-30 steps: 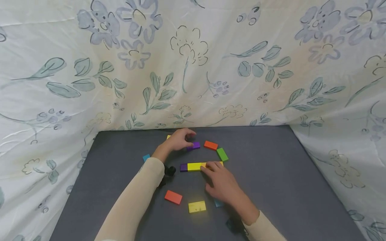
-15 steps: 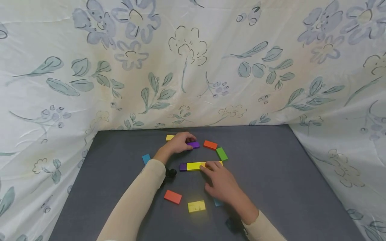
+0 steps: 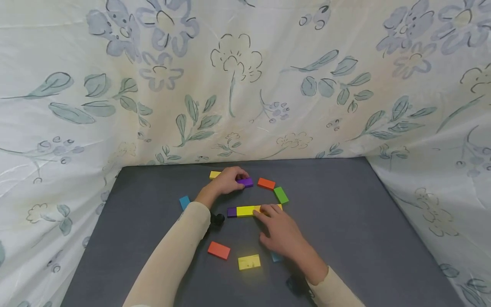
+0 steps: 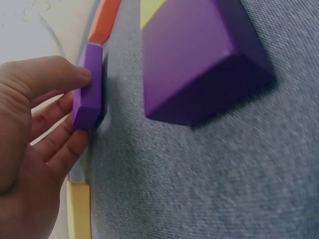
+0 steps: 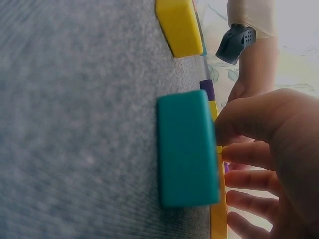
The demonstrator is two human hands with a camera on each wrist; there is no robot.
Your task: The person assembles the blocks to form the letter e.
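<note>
My left hand [image 3: 226,181] pinches a purple block [image 3: 247,182] at the back of the table. In the left wrist view, the thumb presses one face of this purple block [image 4: 89,99] and the fingers lie behind it. A row runs across the middle: a short purple block [image 3: 232,212], a yellow block [image 3: 244,211] and an orange block [image 3: 280,207] partly covered by fingers. My right hand [image 3: 283,234] touches the row with its fingertips, fingers extended. Close to its wrist lies a teal-blue block [image 5: 187,149], mostly hidden in the head view.
Around the row lie an orange-red block [image 3: 266,183], a green block [image 3: 281,195], a blue block [image 3: 184,202], a pale yellow block [image 3: 214,175], a red block [image 3: 219,250] and a yellow block [image 3: 249,262]. Floral cloth [image 3: 245,85] hangs behind the dark tabletop [image 3: 345,238].
My left hand has lowered slightly, its thumb and fingers closing on the purple block. The right hand stays at the row. The head view has shifted a little.
</note>
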